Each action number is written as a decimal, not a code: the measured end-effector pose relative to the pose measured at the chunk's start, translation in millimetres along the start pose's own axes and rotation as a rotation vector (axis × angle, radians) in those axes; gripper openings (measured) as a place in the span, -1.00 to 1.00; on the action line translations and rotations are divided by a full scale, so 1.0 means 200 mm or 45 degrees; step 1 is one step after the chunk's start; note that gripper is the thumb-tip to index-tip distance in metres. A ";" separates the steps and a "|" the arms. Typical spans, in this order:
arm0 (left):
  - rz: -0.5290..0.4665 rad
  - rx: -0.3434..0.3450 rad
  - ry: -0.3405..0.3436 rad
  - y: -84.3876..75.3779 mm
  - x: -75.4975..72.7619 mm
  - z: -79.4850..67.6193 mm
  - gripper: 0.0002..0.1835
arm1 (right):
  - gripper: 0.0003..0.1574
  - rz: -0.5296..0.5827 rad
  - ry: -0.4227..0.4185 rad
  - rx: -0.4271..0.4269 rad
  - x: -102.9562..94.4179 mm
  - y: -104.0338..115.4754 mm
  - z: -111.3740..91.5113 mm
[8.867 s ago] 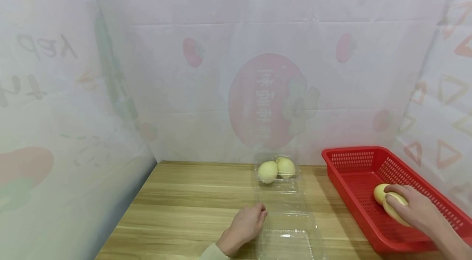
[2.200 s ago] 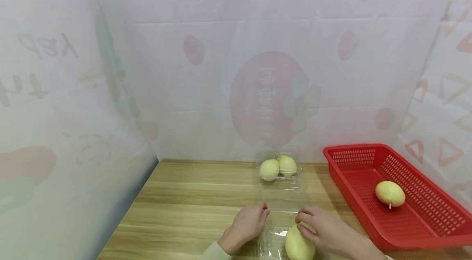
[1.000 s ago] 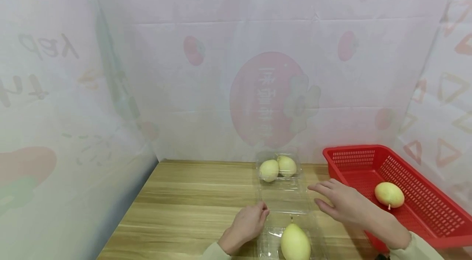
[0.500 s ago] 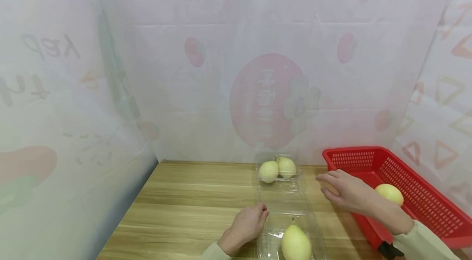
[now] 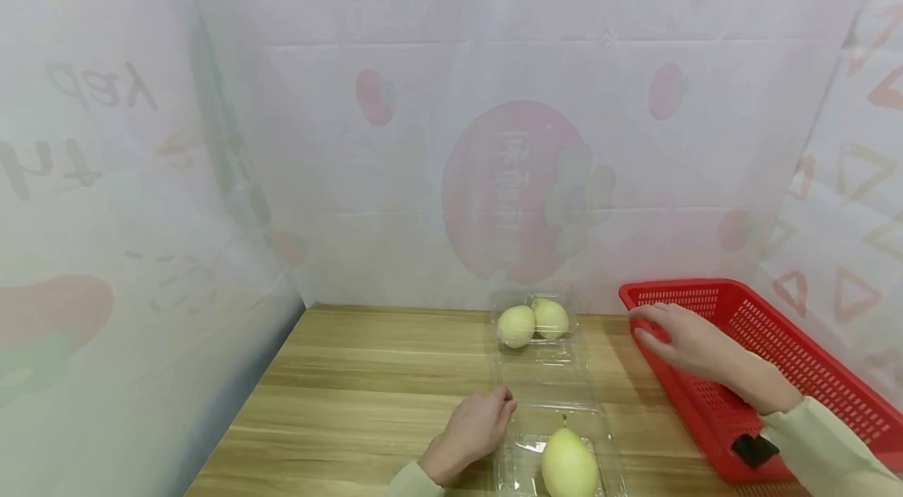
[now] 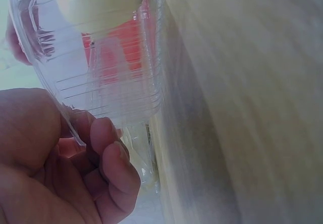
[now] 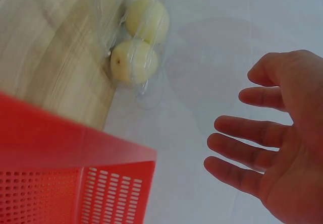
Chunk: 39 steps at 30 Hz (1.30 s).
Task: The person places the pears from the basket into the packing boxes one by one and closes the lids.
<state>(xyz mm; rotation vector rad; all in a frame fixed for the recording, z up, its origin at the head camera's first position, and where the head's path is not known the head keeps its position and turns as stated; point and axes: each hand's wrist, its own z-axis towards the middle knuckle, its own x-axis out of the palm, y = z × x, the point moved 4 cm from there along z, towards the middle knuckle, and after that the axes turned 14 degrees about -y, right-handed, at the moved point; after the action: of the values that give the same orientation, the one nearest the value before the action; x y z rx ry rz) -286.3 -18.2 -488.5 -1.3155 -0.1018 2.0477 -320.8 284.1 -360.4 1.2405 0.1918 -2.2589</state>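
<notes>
My left hand (image 5: 471, 428) pinches the left edge of a clear plastic container (image 5: 520, 473); the left wrist view shows thumb and fingers on its thin rim (image 6: 46, 85). In that container sits a yellow-green pear (image 5: 568, 464), stem pointing away from me. My right hand (image 5: 694, 342) holds nothing, its fingers spread above the left side of a red basket (image 5: 677, 395). Inside the basket, another pear (image 5: 759, 357) is almost wholly hidden behind the right forearm. The right wrist view has the open hand (image 7: 282, 138) beside the basket rim (image 7: 116, 151).
At the back of the wooden table (image 5: 367, 387), a second clear container (image 5: 499, 299) bears two pears (image 5: 516, 327) side by side. Clear plastic lid sections (image 5: 543, 383) lie between the containers. Printed cloth walls (image 5: 395, 168) close in the back and sides.
Earlier the right hand took a pear from the basket, set it in the near container and let go. It has since moved right, over the basket's edge. The left hand stays put.
</notes>
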 end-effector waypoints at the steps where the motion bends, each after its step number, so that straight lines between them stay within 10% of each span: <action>1: 0.000 -0.002 0.000 0.00 0.00 0.00 -0.80 | -0.64 0.011 0.002 -0.003 0.00 -0.02 0.00; 39: 0.061 -0.005 -0.025 0.00 0.02 0.00 -0.82 | -0.40 -0.118 0.179 0.171 0.15 -0.49 -0.07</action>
<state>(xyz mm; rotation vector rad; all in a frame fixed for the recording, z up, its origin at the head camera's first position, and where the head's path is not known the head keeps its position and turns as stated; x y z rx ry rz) -287.4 -15.6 -490.4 -1.3124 -0.0840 2.1015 -374.3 360.2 -406.2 1.4907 0.1549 -2.2960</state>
